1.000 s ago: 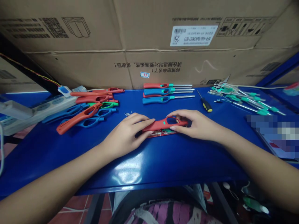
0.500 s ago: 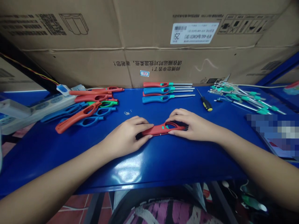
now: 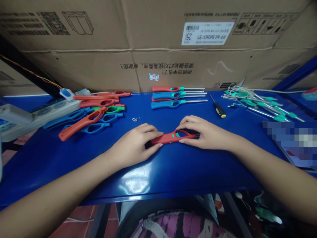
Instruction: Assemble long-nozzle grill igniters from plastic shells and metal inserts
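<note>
A red lighter handle (image 3: 168, 137) with a green piece in its trigger loop lies at the middle of the blue table. My left hand (image 3: 138, 143) grips its left end between thumb and fingers. Around the loop end on the right, my right hand (image 3: 203, 132) is closed, thumb at the near side and fingers at the far side. A few small screws (image 3: 135, 119) lie just beyond my left hand. Behind, several lighters with metal tubes (image 3: 165, 104) are lined up. A yellow-and-black screwdriver (image 3: 219, 109) rests beyond my right hand.
Red, blue and green handle shells (image 3: 83, 124) are heaped at the left beside a white power strip (image 3: 49, 110). Metal tubes with green parts (image 3: 264, 104) lie at the back right. A cardboard box (image 3: 158, 33) stands behind the blue table (image 3: 178, 175).
The gap along the near edge of the red handle looks narrower, its halves closer together. Both hands keep nearly the same place and grip.
</note>
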The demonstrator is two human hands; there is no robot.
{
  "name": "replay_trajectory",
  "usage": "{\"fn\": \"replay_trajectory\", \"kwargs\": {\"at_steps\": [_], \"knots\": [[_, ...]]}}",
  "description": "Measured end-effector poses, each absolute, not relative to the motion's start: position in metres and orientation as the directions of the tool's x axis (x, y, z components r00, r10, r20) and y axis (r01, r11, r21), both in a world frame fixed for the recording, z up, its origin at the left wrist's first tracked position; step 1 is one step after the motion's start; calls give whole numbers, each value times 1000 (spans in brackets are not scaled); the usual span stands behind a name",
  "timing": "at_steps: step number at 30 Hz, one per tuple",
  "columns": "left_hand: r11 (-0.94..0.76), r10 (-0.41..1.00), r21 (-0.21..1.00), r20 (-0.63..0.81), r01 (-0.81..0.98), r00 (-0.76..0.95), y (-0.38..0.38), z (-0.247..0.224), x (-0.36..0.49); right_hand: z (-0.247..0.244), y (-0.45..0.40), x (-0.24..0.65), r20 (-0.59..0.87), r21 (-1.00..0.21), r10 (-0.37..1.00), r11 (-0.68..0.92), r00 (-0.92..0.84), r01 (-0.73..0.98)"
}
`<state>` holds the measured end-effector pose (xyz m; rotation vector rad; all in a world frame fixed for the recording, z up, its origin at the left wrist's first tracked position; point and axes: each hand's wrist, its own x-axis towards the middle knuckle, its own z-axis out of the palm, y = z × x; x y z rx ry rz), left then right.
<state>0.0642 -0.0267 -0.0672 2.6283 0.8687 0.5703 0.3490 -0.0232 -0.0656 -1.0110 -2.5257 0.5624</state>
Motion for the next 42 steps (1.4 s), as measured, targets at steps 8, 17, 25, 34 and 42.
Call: {"fn": "replay_trajectory", "kwargs": {"at_steps": [8,17,25,34,42], "knots": [[-768,619,408,274,494,736,-27,-68,65,-66,-23,350,174,-466,708,672,-685,576],[-768,622,407,285,495,729,-27,-69,65,-65,-24,350,160,-441,710,673,-685,594],[-770,620,405,292,493,728,-27,-69,65,-65,-24,351,154,-420,713,674,-684,608],[-768,623,396,276,504,732,-27,-71,65,-69,-23,349,150,-394,704,687,-694,611],[-782,617,324,276,533,737,-30,-75,68,-70,-27,348,145,-204,675,736,-724,645]]}}
